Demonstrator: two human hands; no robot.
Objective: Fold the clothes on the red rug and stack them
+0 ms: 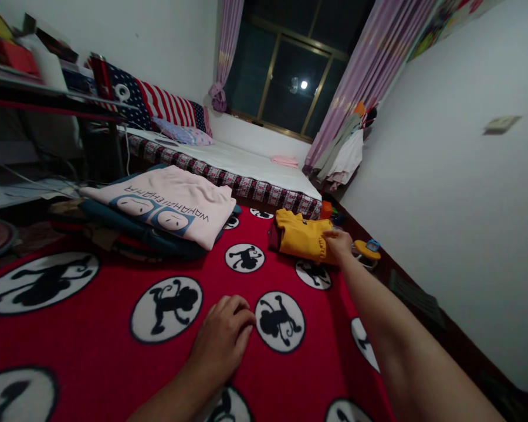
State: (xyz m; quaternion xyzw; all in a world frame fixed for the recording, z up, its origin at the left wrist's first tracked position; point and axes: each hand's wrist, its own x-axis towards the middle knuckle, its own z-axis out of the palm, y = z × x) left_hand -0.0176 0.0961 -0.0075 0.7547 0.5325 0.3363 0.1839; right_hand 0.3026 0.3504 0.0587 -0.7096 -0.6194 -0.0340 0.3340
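My right hand (339, 242) reaches far forward, its fingers closed on the right side of a folded yellow sweatshirt (303, 235). That sweatshirt lies over a dark maroon folded garment (273, 236), of which only the left edge shows. Nearer to me, my left hand (229, 328) rests palm down on a red blanket (229, 282) patterned with black monkeys in white circles. It holds nothing; its fingers are loosely bent, the thumb a little apart. To the left lies a pale pink printed shirt (180, 196), spread flat on top of dark teal clothing (114, 220).
Behind the blanket stands a bed (246, 158) with a white top and patterned side. A cluttered desk (57, 97) is at the left, with a red flask (101, 76). Along the right wall lie a yellow round object (366, 251) and a dark green item (416, 298).
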